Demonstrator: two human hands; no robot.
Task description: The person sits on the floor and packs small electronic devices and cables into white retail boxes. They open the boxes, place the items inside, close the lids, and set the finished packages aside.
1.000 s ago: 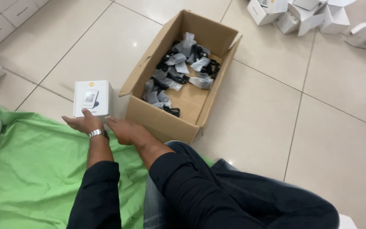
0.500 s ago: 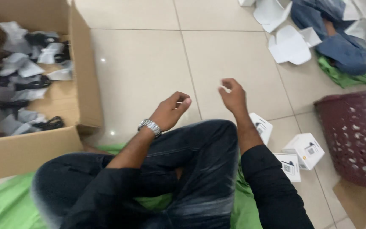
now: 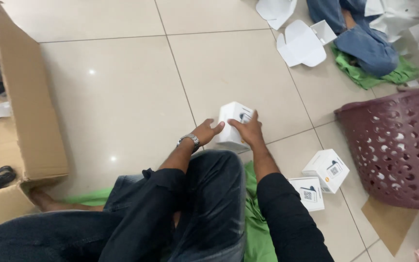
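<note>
With my left hand (image 3: pixel 208 132) and right hand (image 3: pixel 248 130) clamped on opposite sides of the small white cardboard box (image 3: pixel 233 124) at mid-frame on the pale tiled floor (image 3: pixel 122 87), I judged an even, gentle grip best to avoid denting its corners.

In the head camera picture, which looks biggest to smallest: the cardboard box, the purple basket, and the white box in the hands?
1. Cardboard box, partly cut off
2. Purple basket, also cut off, so these two are unsure
3. White box, clearly smallest
</note>
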